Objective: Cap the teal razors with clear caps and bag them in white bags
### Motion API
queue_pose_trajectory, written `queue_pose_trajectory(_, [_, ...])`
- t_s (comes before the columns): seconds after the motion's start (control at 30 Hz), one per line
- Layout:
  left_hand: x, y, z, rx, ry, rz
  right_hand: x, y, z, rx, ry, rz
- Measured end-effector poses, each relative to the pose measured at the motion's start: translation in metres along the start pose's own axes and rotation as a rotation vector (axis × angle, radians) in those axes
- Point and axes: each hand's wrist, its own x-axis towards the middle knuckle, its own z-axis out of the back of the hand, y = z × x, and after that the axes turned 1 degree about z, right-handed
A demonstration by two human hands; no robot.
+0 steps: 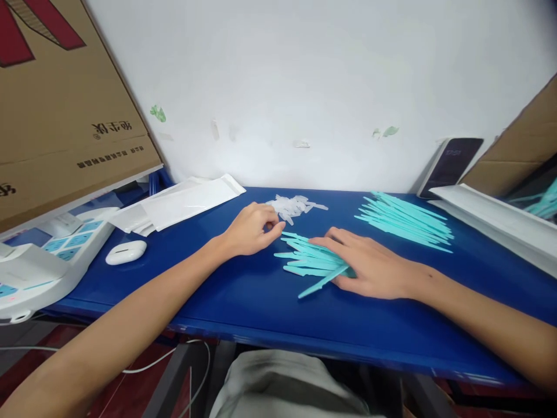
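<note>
A pile of thin turquoise sticks (304, 255) lies on the blue table, partly under my right hand (369, 261). That hand's fingers are bent over the pile, with one stick angled out beneath the thumb. My left hand (255, 228) is curled, thumb and fingertips near each other, between the pile and a small heap of translucent white pieces (292, 206). Whether anything is between its fingertips is too small to tell. Further right, a second bundle of turquoise sticks (404, 220) lies fanned out, untouched.
White plastic packets (191, 200), a white earphone case (126, 252) and a power strip (82, 255) lie on the left by a large cardboard box (65, 104). A phone (450, 165) leans at the back right, near a white tray (500, 220). A wall bounds the table (261, 313) behind.
</note>
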Motion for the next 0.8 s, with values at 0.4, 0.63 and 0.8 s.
queue_pose_trajectory(0.4, [-0.001,-0.002,-0.003,-0.023,0.137,-0.117,-0.003,0.004,-0.003,0.05,-0.155,0.159])
queue_pose_trajectory(0.63, [-0.001,-0.004,-0.003,-0.019,0.171,-0.141,-0.002,0.01,-0.008,0.071,-0.216,0.278])
queue_pose_trajectory(0.8, [-0.001,-0.007,-0.002,-0.031,0.168,-0.163,-0.002,0.011,-0.009,0.045,-0.178,0.281])
